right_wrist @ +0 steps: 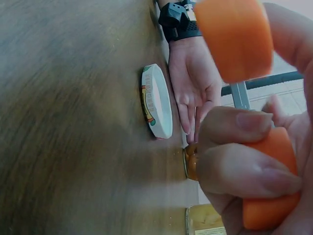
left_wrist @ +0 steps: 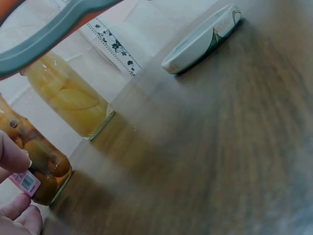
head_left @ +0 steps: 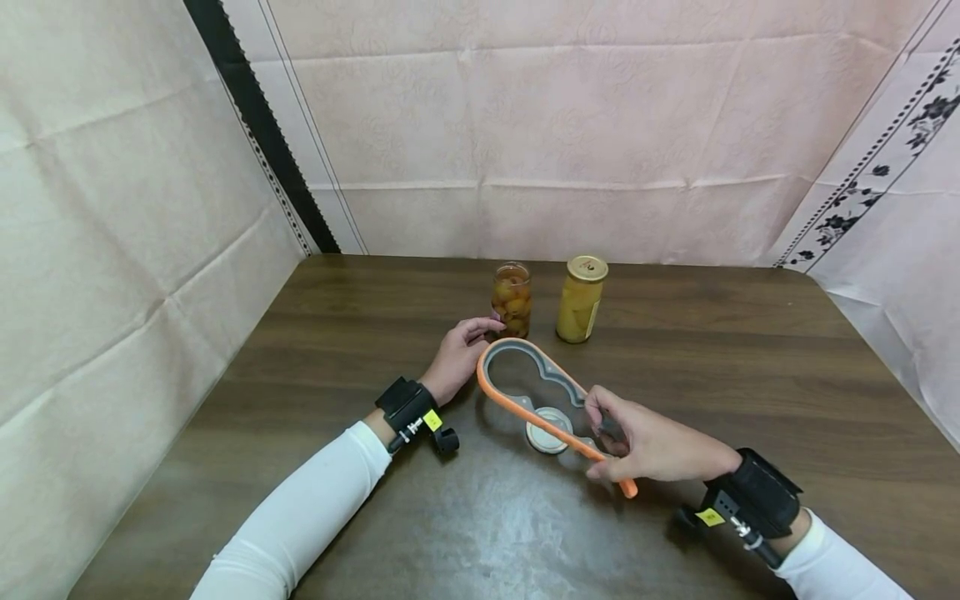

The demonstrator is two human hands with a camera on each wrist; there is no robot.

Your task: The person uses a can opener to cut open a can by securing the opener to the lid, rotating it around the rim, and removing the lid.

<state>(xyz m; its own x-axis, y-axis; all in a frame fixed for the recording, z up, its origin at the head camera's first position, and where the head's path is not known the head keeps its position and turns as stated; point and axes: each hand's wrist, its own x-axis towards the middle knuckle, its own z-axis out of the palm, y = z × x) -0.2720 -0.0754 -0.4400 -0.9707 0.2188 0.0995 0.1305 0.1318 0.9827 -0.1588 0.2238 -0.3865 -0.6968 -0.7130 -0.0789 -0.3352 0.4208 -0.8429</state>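
Observation:
My right hand [head_left: 652,437] grips the handle ends of an orange jar opener [head_left: 525,412] with a grey scalloped inner edge. Its looped end points toward my left hand [head_left: 453,358], whose fingers extend to the near side of an open glass jar [head_left: 512,300] of brownish round fruit. In the left wrist view, the fingertips are right at the jar's small pink label [left_wrist: 27,182]. A round lid [head_left: 549,431] lies on the table beneath the opener, pale inner side up, with a printed rim. The jar stands upright with no lid on it.
A second glass jar [head_left: 581,302] with a gold lid and yellow fruit stands upright to the right of the brown one. Both are near the back of the dark wooden table [head_left: 360,333]. Pale cloth [head_left: 600,150] hangs behind and at both sides.

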